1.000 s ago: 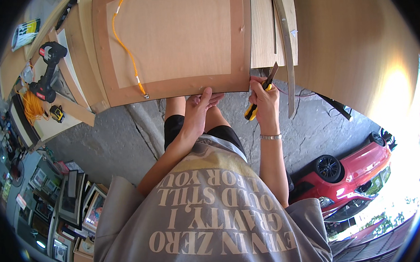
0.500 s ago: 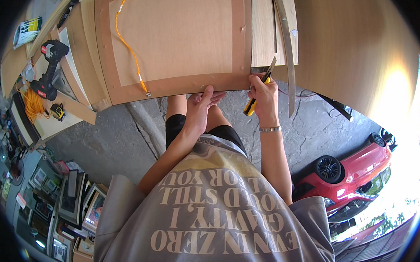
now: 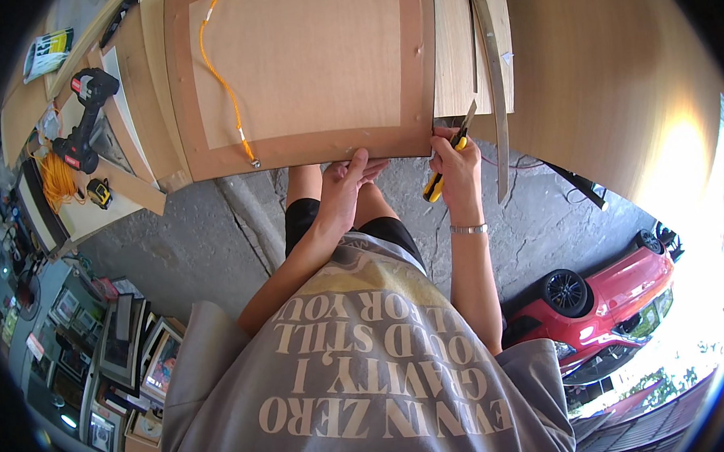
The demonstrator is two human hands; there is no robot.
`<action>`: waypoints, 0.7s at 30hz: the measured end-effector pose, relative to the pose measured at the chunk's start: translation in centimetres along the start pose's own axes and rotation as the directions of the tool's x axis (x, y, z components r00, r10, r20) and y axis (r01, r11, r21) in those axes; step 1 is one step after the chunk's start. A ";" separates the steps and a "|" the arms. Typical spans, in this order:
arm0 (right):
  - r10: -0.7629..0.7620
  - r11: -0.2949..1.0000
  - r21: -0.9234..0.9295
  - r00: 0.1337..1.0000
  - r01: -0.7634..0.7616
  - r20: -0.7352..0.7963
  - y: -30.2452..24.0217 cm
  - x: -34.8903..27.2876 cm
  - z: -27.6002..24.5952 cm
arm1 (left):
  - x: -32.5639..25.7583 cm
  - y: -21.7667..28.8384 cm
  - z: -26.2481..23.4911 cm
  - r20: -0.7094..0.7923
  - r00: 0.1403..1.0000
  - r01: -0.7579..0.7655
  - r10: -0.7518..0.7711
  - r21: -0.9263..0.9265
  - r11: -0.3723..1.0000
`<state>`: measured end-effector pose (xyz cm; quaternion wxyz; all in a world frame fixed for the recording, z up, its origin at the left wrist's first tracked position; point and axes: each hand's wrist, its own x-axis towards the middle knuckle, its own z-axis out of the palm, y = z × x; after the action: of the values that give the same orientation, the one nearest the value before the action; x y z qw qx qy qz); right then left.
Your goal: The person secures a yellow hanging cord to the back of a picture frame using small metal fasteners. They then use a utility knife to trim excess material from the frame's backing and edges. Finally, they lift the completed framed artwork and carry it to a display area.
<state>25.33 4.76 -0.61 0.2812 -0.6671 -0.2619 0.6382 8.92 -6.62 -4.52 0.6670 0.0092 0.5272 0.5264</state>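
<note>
A picture frame (image 3: 306, 63) lies back side up, with brown tape round its border and an orange cord (image 3: 225, 80) fixed along its left part. My left hand (image 3: 346, 186) pinches its near edge, thumb on top and the other fingers below. At the near right corner, my right hand (image 3: 458, 169) is closed round a yellow and black utility knife (image 3: 435, 187). The blade points up and away, past the corner. My right thumb and fingertips are close against the frame's corner; whether they press on it I cannot tell.
On the left bench lie a cordless drill (image 3: 87, 121), a tape measure (image 3: 99, 193) and coiled orange cord (image 3: 57, 181). A curved wooden strip (image 3: 495, 83) juts over the bench edge at right. Framed pictures (image 3: 160, 366) stand at lower left. A red car (image 3: 604, 304) is parked at right.
My right hand has shifted very slightly right with the utility knife, away from the corner. My left hand and the picture frame look unmoved.
</note>
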 end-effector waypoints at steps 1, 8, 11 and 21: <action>-0.137 0.977 -0.168 0.990 0.132 -0.017 0.0 -0.3 0.0 | 0.0 0.0 0.0 0.005 1.000 -0.005 0.005 0.000 1.000; -0.665 0.366 -0.780 0.729 0.507 0.162 0.0 -1.3 1.2 | 0.0 0.0 -0.2 0.019 1.000 -0.010 0.009 0.019 1.000; -0.660 0.300 -0.811 0.723 0.502 0.204 0.1 -1.4 1.4 | 0.0 0.0 -0.1 0.016 1.000 -0.019 0.019 0.001 1.000; -0.420 0.527 -0.769 0.897 0.363 0.136 3.1 -9.9 -5.9 | 0.0 0.2 -0.2 0.008 1.000 0.025 -0.025 -0.006 1.000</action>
<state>30.74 -4.69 4.29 0.1091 -0.6661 -0.6446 0.3591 8.62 -6.65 -4.49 0.6755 0.0027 0.5229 0.5198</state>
